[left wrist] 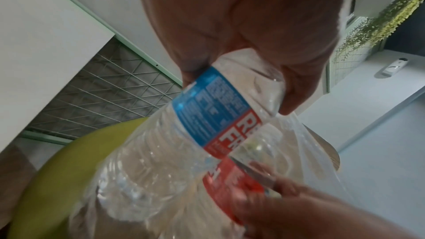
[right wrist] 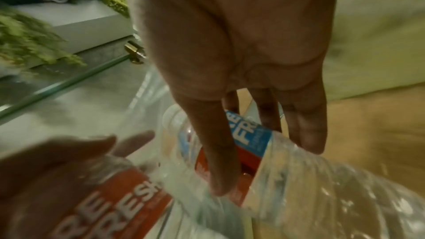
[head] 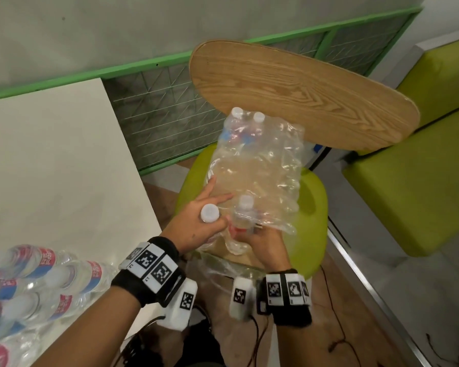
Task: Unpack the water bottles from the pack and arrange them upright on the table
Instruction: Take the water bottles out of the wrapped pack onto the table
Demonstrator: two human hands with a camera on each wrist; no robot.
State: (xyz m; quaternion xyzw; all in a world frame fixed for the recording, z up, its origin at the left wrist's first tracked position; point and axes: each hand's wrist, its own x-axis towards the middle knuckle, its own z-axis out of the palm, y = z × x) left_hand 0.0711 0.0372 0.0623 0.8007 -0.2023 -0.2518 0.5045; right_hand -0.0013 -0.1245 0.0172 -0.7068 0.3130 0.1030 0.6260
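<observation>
A torn clear shrink-wrap pack (head: 260, 160) lies on a green chair seat (head: 313, 207). Two white-capped bottles (head: 237, 112) remain wrapped at its far end. My left hand (head: 196, 221) grips one bottle (head: 210, 212) by its shoulder at the pack's near end, with two fingers stretched onto the wrap. In the left wrist view this bottle (left wrist: 207, 112) shows a blue and red label. My right hand (head: 263, 242) grips a second bottle (head: 245, 210) around its label, partly inside the wrap; the right wrist view shows that bottle (right wrist: 248, 137) under my thumb.
A white table (head: 51, 160) is to the left, with several labelled bottles (head: 37, 282) grouped at its near corner. The chair's wooden back (head: 302, 94) rises behind the pack. A green sofa (head: 408, 186) is on the right. Cables (head: 337, 340) trail on the floor.
</observation>
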